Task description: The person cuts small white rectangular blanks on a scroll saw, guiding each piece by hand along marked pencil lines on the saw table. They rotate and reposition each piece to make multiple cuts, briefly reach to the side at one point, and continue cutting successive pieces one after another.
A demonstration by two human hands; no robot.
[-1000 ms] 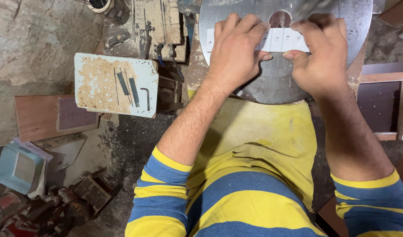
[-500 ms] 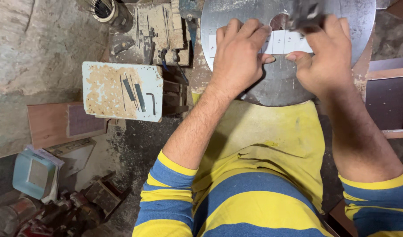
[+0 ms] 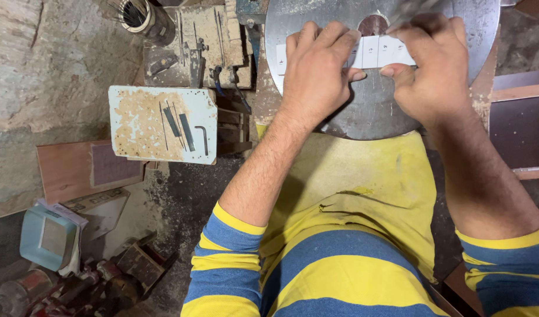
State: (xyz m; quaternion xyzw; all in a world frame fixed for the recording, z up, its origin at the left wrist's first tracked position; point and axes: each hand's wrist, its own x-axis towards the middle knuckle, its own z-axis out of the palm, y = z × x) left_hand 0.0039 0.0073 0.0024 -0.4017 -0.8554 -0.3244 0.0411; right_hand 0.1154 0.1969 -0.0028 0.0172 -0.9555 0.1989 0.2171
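While the view looks straight down from the person's head, both bare hands rest on a round grey metal disc (image 3: 375,111) at the far side of the scene, just beyond a lap in yellow cloth. Across the disc lies a narrow white strip (image 3: 378,51) with small marks on it, passing over a round hole near the disc's far edge. The left hand (image 3: 316,73) lies flat on the left part of the strip, fingers spread and pressing down, thumb tip touching the strip's near edge; its grip is open, closed around nothing. The right hand (image 3: 431,70) pins the strip's right end, thumb at the near edge and fingers curled over the top, a loose pinch on the strip. Both sleeves are striped blue and yellow. To the left, a pale blue board (image 3: 161,124) carries sawdust, thin metal blades and a bent hex key (image 3: 203,140). Farther left and nearer lies a small light-blue box (image 3: 46,238) on the dusty floor.
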